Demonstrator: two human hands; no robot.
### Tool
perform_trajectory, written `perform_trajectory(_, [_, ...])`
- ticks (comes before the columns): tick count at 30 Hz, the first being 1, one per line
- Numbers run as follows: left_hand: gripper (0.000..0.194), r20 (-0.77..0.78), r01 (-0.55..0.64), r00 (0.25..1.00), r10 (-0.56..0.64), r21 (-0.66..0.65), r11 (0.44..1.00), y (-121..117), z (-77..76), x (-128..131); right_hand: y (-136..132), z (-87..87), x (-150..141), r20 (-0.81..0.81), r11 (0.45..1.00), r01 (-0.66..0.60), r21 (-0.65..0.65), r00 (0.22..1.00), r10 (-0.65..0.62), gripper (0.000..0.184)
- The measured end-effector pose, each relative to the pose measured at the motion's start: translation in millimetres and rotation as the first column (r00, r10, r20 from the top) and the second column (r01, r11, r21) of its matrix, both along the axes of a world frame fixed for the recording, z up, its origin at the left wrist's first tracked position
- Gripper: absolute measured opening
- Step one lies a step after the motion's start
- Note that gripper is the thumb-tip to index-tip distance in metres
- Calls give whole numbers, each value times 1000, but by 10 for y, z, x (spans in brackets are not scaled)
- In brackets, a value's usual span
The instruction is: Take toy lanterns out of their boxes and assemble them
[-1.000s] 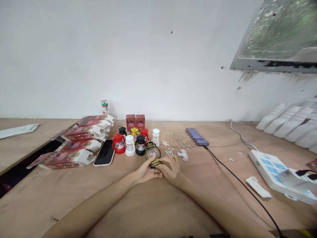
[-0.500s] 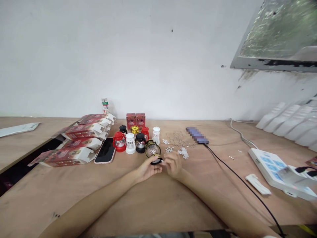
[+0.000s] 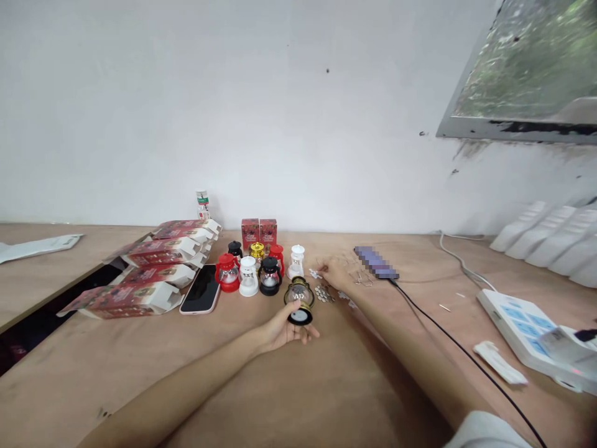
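My left hand (image 3: 282, 328) is closed round a small black-and-gold lantern (image 3: 298, 297). The lantern is tilted, and its base, with a white round middle, faces me. Farther forward, my right hand (image 3: 333, 274) has its fingertips pinched together at some small white plastic pieces (image 3: 316, 274) on the table. Several silvery coin-like discs (image 3: 324, 294) lie between the lantern and my right forearm. More white plastic pieces (image 3: 347, 300) are partly hidden by that forearm. Thin metal wires (image 3: 364, 279) lie to the right of the hand.
Several small lanterns stand left of centre, among them a red one (image 3: 227, 274) and a white one (image 3: 249, 277). Beside them are a phone (image 3: 200, 289) and flattened red boxes (image 3: 135, 300). On the right are a cabled phone (image 3: 377, 262), a power strip (image 3: 513, 323) and white bottles (image 3: 536, 236).
My right hand has left the lantern and reached forward to the small white pieces. My left hand keeps the lantern, now turned so its base shows more. The view has shifted slightly.
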State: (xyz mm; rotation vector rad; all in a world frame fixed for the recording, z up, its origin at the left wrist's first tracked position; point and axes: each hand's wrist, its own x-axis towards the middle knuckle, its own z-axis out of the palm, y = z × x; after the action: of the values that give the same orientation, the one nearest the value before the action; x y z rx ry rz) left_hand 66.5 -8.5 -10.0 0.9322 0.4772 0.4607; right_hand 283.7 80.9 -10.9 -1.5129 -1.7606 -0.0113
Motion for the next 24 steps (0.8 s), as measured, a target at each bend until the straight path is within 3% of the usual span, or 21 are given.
perform_trajectory(4, [52,-6,14,1000,-14,-36,999,10,21,-9,-177,25,-92,-18,996,64,55,998,-63,12])
perform_trajectory(7, [52,19,-22,1000,25,-142,990,33,50,-15,-532,6,-223,-44,963,81,259,996,-72,17])
perform_trajectory(10, [56,29,-17,999,22,-176,984,50,57,-11,-971,-61,-397,49,811,-70,581,998,51,16])
perform_trajectory(12, [58,23,-11,1000,15,-171,985,52,53,-1,-1192,-82,-504,249,709,-263,655,960,126,11])
perform_trajectory(14, [56,18,-32,999,36,-188,982,51,53,11,-1301,-62,-585,344,681,-328,655,931,118,9])
perform_trajectory(19, [52,-16,-15,1000,12,-225,974,65,99,16,-1240,11,-639,391,690,-307,655,920,39,4])
perform_trajectory(24, [54,-74,28,996,-44,-205,978,88,149,5,-1176,-37,-616,511,679,-433,592,854,99,13])
